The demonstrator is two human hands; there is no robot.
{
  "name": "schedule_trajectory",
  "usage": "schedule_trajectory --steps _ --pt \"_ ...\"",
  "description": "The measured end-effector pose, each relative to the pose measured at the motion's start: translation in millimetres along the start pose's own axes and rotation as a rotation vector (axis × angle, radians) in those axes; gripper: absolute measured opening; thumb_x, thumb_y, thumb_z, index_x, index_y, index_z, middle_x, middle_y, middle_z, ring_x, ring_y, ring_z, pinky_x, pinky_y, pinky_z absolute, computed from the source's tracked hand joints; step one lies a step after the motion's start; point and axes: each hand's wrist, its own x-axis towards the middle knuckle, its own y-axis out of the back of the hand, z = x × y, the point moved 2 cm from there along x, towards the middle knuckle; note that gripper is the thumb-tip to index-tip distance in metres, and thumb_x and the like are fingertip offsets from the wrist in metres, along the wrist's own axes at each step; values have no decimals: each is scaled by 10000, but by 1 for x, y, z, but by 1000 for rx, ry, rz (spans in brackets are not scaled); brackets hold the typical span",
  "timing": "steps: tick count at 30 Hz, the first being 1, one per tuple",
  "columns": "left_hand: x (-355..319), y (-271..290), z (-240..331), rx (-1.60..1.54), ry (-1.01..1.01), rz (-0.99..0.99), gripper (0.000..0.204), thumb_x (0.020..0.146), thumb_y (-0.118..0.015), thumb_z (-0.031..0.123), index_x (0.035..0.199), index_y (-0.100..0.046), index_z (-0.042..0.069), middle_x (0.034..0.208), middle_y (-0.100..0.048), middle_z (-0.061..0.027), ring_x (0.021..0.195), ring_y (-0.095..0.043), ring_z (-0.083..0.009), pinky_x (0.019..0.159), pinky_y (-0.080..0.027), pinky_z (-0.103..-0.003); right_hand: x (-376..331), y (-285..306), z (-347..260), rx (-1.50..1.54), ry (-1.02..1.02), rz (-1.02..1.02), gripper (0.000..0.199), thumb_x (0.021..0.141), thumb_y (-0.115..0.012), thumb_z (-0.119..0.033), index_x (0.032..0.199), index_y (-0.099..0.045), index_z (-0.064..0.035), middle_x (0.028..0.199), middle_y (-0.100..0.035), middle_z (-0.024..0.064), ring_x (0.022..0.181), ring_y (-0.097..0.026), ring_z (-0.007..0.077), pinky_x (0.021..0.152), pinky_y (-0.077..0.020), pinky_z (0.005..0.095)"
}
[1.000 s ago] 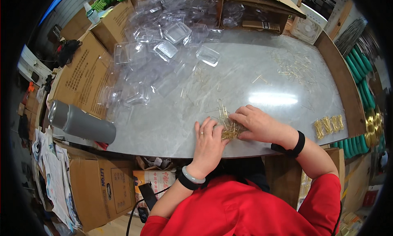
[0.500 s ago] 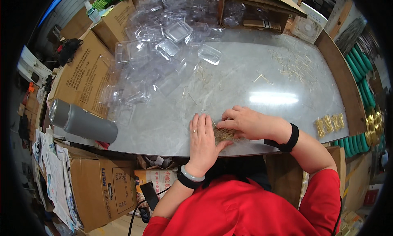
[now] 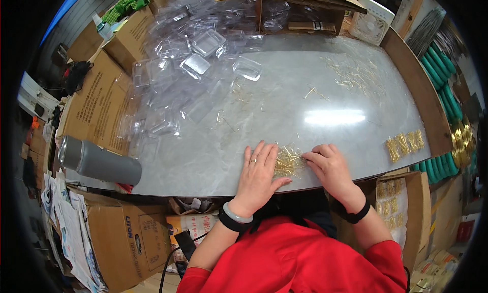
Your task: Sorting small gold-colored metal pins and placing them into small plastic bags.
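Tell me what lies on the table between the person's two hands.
A small pile of thin gold pins, touched by the left hand and right hand, as the head view shows.

Your left hand (image 3: 258, 172) lies flat, fingers spread; your right hand (image 3: 329, 166) sits just beside it, fingers curled down.

Heap of thin gold pins (image 3: 288, 162): fine, straight, brass-coloured wires, loosely tangled, lying flat on the grey table at its near edge. The heap sits between the two hands, just right of the left hand (image 3: 258, 172), whose fingers lie flat with the thumb curled under the heap, and touching the fingertips of the right hand (image 3: 330, 166) on its right side. Single strands stick out at all angles.
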Motion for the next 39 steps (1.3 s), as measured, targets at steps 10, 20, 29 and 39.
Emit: schedule_trajectory --steps 10,20,29,39 --pt "2 1 -2 -79 -56 -36 773 800 -838 266 1440 -488 10 1380 -516 -184 1371 -452 -394 1198 -277 -579 9 -3 -11 44 41 -93 851 819 -816 -410 1481 -441 -30 1464 -544 147 1390 -479 348 1183 -261 586" --pt "2 -4 -4 -16 -55 -62 863 809 -833 312 1490 -421 -22 1468 -472 -225 1425 -407 -402 1211 -273 -561 12 -9 2 269 224 -216 750 827 -789 -130 1496 -455 -90 1470 -532 173 1413 -467 349 1216 -280 572" --pt "4 -3 -1 -9 -63 -91 819 828 -819 297 1492 -435 10 1476 -480 -177 1436 -396 -398 1210 -260 -576 1 -27 -10 230 184 -87 456 878 -646 27 1325 -591 -44 1393 -585 153 1336 -515 411 1142 -411 502" --pt "5 -12 9 3 -10 42 525 842 -803 201 1281 -583 14 1297 -523 -167 1322 -461 -425 1159 -333 -590 -15 -25 -26 383 -136 153 544 877 -520 112 1412 -482 22 1476 -469 253 1359 -477 435 1136 -414 460"
